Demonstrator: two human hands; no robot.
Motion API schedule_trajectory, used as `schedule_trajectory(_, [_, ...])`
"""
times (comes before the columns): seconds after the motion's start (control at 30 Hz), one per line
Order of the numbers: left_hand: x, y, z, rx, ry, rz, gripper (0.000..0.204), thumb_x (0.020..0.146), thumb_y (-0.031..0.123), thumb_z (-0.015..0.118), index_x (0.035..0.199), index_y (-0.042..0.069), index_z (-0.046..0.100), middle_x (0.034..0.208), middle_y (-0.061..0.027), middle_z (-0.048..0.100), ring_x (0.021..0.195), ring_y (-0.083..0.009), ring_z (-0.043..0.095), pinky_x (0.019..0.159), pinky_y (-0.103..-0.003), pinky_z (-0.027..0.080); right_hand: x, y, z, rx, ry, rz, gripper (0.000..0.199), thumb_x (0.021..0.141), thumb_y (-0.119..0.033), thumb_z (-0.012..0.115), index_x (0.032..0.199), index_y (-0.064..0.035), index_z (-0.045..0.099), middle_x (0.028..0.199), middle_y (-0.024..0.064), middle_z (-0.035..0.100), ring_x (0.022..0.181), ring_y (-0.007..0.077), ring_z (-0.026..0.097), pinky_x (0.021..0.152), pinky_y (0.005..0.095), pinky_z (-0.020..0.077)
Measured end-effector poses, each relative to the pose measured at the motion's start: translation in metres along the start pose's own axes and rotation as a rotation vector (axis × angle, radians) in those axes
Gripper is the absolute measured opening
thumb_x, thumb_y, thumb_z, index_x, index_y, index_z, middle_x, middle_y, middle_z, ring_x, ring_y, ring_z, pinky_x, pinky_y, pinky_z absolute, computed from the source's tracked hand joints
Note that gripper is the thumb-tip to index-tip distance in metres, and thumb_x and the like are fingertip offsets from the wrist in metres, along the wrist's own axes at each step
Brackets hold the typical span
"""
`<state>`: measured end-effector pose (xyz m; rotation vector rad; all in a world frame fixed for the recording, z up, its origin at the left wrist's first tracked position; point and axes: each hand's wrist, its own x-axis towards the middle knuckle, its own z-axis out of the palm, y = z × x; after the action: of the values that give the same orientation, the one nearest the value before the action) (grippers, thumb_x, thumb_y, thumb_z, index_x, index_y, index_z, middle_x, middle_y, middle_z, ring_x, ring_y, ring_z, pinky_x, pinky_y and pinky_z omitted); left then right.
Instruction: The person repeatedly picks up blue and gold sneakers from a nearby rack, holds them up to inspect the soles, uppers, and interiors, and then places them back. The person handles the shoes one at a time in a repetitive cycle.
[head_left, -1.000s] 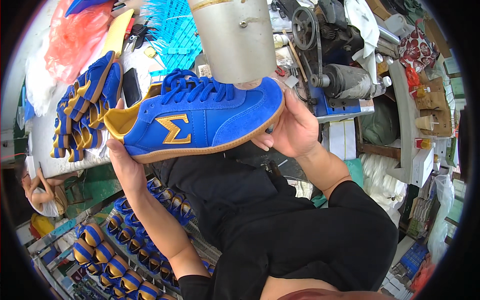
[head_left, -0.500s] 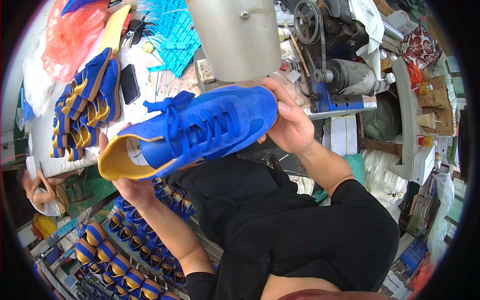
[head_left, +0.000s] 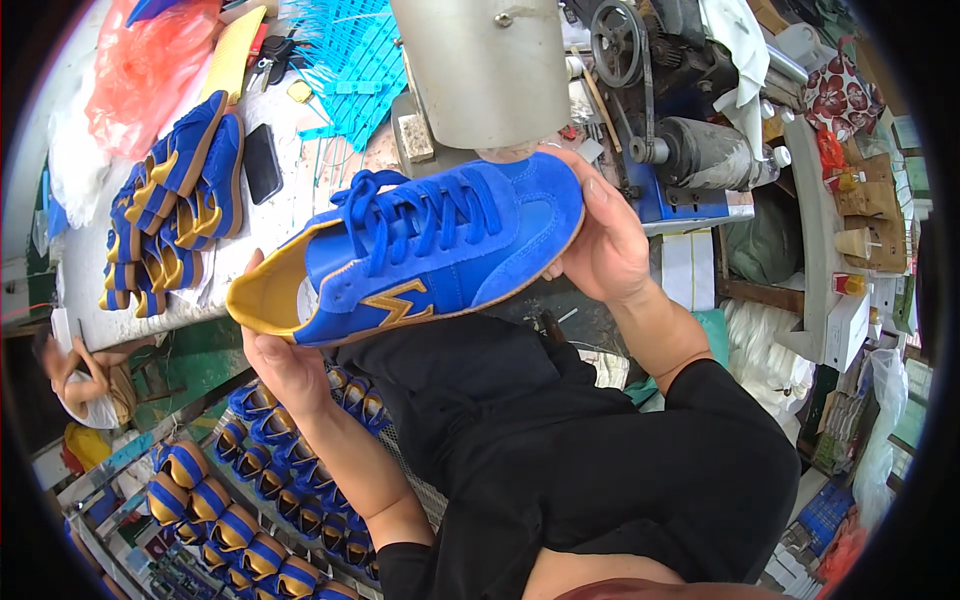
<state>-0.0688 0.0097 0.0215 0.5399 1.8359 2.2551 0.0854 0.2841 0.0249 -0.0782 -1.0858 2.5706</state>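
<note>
A blue lace-up sneaker [head_left: 430,235] with a yellow lining and a zigzag yellow side mark is held up between my hands. My left hand [head_left: 285,365] grips its heel end, thumb by the collar and a fingertip showing on the far side. Around the toe end, my right hand [head_left: 605,240] is closed, with the thumb along the toe and other fingers partly hidden underneath. The sneaker lies tilted, so its laces and one side face up. Its laces are tied near the opening.
A pile of blue-and-yellow sneakers [head_left: 175,205] lies on the white table [head_left: 80,275] beside a black phone [head_left: 263,165]. A grey metal cylinder [head_left: 485,75] and a belt-driven machine [head_left: 650,90] stand ahead. Racks of more sneakers [head_left: 235,525] are lower left. Another person [head_left: 90,385] sits far left.
The sneaker has rolled in my hands, bringing its side with the yellow mark into sight. Both hands have shifted slightly to the right with it.
</note>
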Motion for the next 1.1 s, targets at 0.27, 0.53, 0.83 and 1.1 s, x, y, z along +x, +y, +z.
schedule_trajectory(0.27, [0.017,0.002,0.011,-0.036,0.001,0.017,0.084,0.097,0.056,0.049,0.144,-0.012,0.032,0.144,-0.0207,0.044,0.127,-0.0263,0.053,0.106,-0.039,0.045,0.007,-0.006,0.005,0.03,-0.009,-0.037,0.042,0.105,-0.029,0.036,0.129,0.0043,0.047,0.094,0.014,0.064,0.063,0.0179,0.059,0.054,0.0282,0.0472])
schedule_trajectory(0.53, [0.035,0.008,0.019,0.004,0.021,-0.011,0.074,0.101,0.049,0.046,0.142,-0.012,0.035,0.145,-0.021,0.044,0.126,-0.0263,0.053,0.107,-0.041,0.043,0.014,-0.008,0.01,0.055,0.047,-0.039,0.041,0.105,-0.029,0.036,0.124,0.004,0.051,0.094,0.0136,0.063,0.06,0.0168,0.055,0.052,0.0286,0.0444])
schedule_trajectory(0.83, [0.023,-0.002,0.006,-0.171,-0.013,-0.047,0.07,0.096,0.033,0.056,0.149,-0.003,0.029,0.146,-0.016,0.044,0.132,-0.0248,0.048,0.109,-0.041,0.04,0.007,0.0,0.007,-0.086,0.075,-0.008,0.048,0.1,-0.027,0.041,0.137,0.0036,0.043,0.1,0.0105,0.063,0.071,0.0147,0.058,0.058,0.0268,0.0469])
schedule_trajectory(1.1, [-0.025,-0.002,-0.017,-0.157,0.007,-0.09,0.096,0.073,0.03,0.082,0.149,-0.001,0.031,0.147,-0.0315,0.038,0.136,-0.0378,0.042,0.113,-0.046,0.034,0.004,0.013,0.005,-0.316,0.036,-0.041,0.058,0.098,-0.031,0.044,0.143,0.0056,0.04,0.105,0.0076,0.063,0.082,0.0125,0.056,0.069,0.0267,0.0452])
